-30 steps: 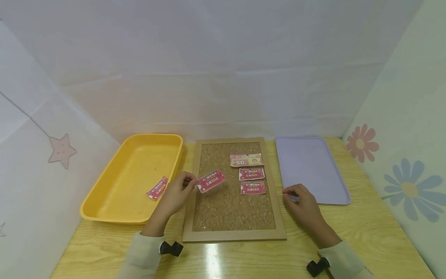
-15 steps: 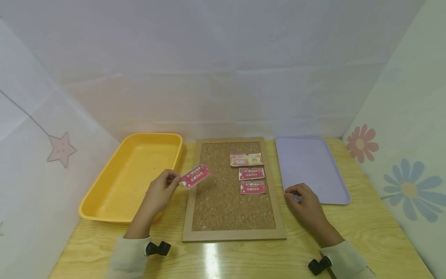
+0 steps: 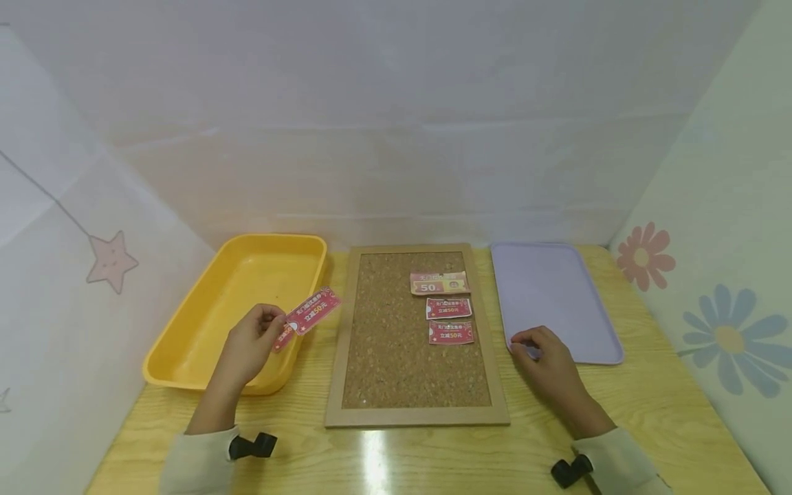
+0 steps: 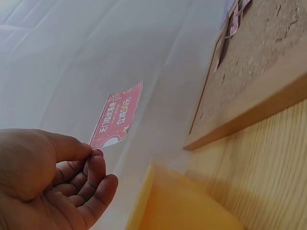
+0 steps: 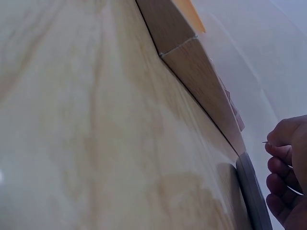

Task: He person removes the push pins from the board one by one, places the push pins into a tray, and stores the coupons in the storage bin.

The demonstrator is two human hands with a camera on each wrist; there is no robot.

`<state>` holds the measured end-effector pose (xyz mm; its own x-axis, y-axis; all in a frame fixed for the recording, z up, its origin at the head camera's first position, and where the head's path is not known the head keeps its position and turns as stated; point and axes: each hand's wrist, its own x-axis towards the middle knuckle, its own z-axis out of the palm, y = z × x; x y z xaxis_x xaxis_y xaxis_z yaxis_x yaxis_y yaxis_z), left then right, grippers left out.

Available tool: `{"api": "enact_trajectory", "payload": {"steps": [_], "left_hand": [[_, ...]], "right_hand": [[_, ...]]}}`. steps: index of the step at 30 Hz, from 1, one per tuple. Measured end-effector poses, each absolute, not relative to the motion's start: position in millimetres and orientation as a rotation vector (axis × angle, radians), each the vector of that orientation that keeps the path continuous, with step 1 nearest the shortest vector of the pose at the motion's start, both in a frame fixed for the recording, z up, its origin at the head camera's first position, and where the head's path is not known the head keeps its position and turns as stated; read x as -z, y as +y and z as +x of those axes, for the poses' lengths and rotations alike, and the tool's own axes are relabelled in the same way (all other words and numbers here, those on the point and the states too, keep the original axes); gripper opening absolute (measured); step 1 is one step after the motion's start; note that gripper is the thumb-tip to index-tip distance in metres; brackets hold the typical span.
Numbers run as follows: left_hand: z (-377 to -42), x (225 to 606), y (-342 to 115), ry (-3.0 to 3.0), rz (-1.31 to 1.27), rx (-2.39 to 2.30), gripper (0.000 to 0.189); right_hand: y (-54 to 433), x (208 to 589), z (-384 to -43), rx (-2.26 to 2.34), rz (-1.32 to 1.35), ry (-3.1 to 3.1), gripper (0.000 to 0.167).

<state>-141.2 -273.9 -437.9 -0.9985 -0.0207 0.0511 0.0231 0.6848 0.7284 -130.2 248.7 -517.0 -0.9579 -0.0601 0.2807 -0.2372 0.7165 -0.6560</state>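
Observation:
My left hand (image 3: pixel 249 342) pinches a pink coupon (image 3: pixel 314 311) by one corner between thumb and fingertips, over the right side of the yellow tray (image 3: pixel 162 357). In the left wrist view the coupon (image 4: pixel 118 115) stands up from the fingertips. A second pink coupon (image 3: pixel 284 338) lies in the tray, partly covered by the held one. My right hand (image 3: pixel 547 361) is over the near left corner of the purple tray (image 3: pixel 551 295). A thin pin (image 5: pixel 265 142) pokes out between its thumb and index finger.
Between the trays lies a wood-framed cork board (image 3: pixel 408 371). Three coupons are fixed on its right side: a yellow-and-pink one (image 3: pixel 441 283) above a pink one (image 3: pixel 448 308) and another pink one (image 3: pixel 451 333). White walls stand behind and beside the table (image 3: pixel 322 460).
My left hand has carried the pink coupon left, from over the cork board to the yellow tray's right rim. The right hand has shifted slightly right.

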Motion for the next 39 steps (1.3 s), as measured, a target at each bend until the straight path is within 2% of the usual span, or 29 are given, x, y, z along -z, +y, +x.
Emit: {"api": "enact_trajectory", "payload": {"steps": [18, 26, 39], "left_hand": [[-132, 442, -319, -2.826, 0.158, 1.111, 0.041], [-132, 446, -328, -2.855, 0.240, 1.119, 0.046], [-129, 454, -333, -2.908, 0.277, 1.060, 0.042]], "right_hand": [[259, 516, -132, -1.033, 0.215, -2.718, 0.014], [260, 518, -132, -0.993, 0.233, -2.728, 0.013], [261, 523, -132, -0.985, 0.229, -2.743, 0.011]]}}
